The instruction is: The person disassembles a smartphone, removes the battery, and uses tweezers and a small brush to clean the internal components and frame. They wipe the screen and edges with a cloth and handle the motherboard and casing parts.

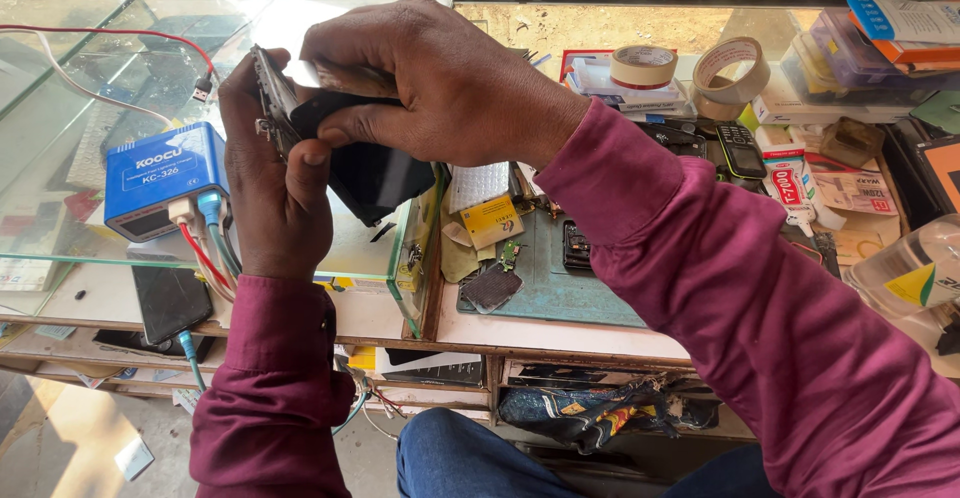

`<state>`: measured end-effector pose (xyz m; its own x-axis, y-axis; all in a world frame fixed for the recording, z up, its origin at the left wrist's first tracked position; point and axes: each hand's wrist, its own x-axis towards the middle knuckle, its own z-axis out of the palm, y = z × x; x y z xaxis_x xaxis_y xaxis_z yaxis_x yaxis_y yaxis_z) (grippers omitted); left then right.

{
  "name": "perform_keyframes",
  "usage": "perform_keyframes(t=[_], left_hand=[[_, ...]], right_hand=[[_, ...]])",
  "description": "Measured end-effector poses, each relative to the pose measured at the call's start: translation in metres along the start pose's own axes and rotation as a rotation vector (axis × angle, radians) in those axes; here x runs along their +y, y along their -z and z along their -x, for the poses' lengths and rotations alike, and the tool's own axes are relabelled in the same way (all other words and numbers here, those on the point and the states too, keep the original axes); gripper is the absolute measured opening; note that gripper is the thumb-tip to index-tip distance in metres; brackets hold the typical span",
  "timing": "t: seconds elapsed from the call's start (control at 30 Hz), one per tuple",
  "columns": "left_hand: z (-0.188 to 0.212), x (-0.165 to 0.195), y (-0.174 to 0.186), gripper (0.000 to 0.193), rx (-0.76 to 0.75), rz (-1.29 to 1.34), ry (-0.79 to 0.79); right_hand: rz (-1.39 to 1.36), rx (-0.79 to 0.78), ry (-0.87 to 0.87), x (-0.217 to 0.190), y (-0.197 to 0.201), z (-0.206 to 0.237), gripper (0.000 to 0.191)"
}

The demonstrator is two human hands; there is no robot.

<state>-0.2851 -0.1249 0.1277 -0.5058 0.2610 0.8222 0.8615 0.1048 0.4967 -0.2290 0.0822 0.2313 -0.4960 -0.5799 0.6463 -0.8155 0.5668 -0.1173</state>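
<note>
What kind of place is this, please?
Probably a small phone repair stall: both hands work on an opened phone, small phone parts lie on a green mat, and a blue power box with cables sits on the glass counter.

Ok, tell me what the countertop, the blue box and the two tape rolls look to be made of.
Countertop: clear glass, glossy; things under it show through and its edge looks green.
Blue box: probably painted metal or hard plastic, smooth with a light sheen; cannot tell which.
Tape rolls: likely paper masking tape, matte beige, wound on a core.
</note>
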Motion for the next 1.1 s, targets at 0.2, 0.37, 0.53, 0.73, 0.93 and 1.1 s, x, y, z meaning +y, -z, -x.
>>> perform_keyframes(t=[0.2, 0.37, 0.53, 0.73, 0.93, 1.1], left_hand=[[0.0, 0.0, -0.001, 0.092, 0.004, 0.025, -0.004], [0.001, -0.003, -0.001, 0.09, 0.014, -0.022, -0.011], [0.002, -0.006, -0.002, 0.089, 0.01, -0.005, -0.002], [0.001, -0.004, -0.003, 0.089, -0.001, 0.015, 0.003], [-0.001, -0.005, -0.002, 0.088, 0.042, 0.033, -0.002], [0.0, -0.011, -0.001, 0.086, 0.101, 0.173, 0.028]], right_hand=[[-0.018, -0.009, -0.045, -0.012, 0.01, -0.003, 0.037], [-0.008, -0.029, -0.155, -0.012, 0.008, -0.003, 0.042], [0.013, 0.119, -0.031, -0.013, -0.004, 0.007, 0.043], [0.026, 0.132, -0.048, -0.014, -0.006, 0.011, 0.041], [-0.451, 0.107, -0.064, -0.003, -0.015, 0.01, 0.056], [-0.671, 0.174, -0.347, 0.008, -0.037, 0.018, 0.084]])
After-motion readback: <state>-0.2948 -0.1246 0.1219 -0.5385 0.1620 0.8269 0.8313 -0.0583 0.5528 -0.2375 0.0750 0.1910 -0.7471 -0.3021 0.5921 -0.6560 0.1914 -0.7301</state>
